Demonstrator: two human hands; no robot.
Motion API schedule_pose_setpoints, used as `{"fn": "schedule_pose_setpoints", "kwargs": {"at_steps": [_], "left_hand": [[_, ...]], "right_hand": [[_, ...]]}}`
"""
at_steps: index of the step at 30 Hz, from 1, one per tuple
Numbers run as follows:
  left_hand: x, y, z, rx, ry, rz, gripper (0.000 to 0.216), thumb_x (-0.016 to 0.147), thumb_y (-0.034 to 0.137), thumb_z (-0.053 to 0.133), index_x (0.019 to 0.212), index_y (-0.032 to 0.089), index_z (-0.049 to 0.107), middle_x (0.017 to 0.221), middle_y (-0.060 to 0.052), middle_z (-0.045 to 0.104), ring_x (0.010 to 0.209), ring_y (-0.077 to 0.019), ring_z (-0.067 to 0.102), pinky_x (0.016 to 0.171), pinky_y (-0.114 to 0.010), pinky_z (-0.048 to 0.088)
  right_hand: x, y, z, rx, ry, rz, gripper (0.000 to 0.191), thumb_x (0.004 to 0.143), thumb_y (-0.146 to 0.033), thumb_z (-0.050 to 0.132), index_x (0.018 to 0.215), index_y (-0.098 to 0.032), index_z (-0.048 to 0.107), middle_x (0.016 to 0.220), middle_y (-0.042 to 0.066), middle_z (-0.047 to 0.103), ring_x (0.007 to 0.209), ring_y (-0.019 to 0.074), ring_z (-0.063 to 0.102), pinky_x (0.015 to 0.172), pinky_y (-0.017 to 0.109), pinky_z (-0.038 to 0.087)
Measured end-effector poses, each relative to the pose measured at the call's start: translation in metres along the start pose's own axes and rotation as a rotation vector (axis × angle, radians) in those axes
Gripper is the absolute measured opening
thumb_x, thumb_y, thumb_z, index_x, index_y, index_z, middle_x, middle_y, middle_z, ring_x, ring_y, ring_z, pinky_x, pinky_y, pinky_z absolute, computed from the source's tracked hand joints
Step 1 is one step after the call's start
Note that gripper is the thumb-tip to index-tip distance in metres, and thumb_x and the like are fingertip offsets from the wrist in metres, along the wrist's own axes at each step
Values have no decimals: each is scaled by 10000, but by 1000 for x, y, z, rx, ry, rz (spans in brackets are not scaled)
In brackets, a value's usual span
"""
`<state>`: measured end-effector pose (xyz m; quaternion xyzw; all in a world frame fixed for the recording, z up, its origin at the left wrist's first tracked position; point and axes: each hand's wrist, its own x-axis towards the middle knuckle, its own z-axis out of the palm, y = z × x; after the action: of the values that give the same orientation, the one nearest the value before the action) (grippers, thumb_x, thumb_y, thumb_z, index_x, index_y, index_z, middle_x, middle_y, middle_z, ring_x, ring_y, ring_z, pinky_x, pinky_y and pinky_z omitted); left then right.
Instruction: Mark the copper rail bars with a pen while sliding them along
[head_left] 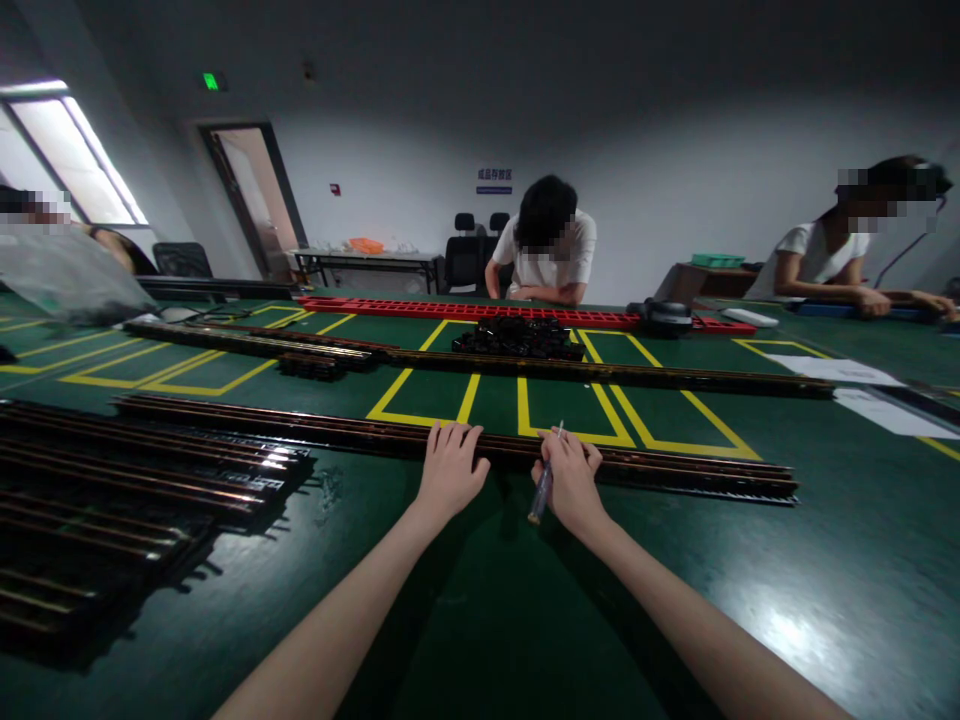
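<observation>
A long dark rail with copper-coloured strips lies across the green table in front of me. My left hand rests on its near side, fingers stretched over the top and thumb apart. A little to the right, my right hand is closed around a slim screwdriver-like tool with a dark handle and a thin metal tip pointing up and away. That hand also touches the rail. Beyond it sits a heap of small black parts, beside another long dark rail.
Several more rails are stacked at the left. A red slotted strip runs along the far side, with a black headset-like object near it. White papers lie at right. One person sits opposite; others sit at both sides.
</observation>
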<state>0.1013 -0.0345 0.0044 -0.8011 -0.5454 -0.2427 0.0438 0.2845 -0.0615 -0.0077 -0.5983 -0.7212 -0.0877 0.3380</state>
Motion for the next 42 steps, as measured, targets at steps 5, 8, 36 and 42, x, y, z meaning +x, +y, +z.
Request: {"fn": "schedule_pose_setpoints", "kwargs": {"at_steps": [5,8,36,42], "left_hand": [[0,0,0,-1,-5,1,394,859,273,424,1215,162,552,1216,-92,594,1188,-249,487,1126,-484,238],[0,0,0,-7,-20,-4,404,865,284,412,1225,158,546,1226,-93,587,1200,-248,477,1132,-480,225],[-1,-3,3,-23,-4,17,398,868,281,414,1229,173,542,1253,-77,583,1215,-233,477,1131,-484,240],[0,-3,3,-31,-5,16,410,865,282,414,1236,161,537,1259,-86,570,1217,-237,466,1132,-478,235]], "right_hand": [[0,4,1,-5,-33,-25,145,745,-112,445,837,-223,455,977,96,633,1087,288,507,891,439,286],[-1,5,1,1,-17,-12,161,736,-88,434,818,-227,443,979,92,632,1058,283,521,885,436,293],[2,21,5,29,-8,-73,141,718,-116,474,770,-240,435,929,61,641,1095,275,534,996,494,293],[1,13,4,39,37,-22,158,720,-83,456,768,-232,433,1003,83,642,1064,265,544,934,460,339]]}}
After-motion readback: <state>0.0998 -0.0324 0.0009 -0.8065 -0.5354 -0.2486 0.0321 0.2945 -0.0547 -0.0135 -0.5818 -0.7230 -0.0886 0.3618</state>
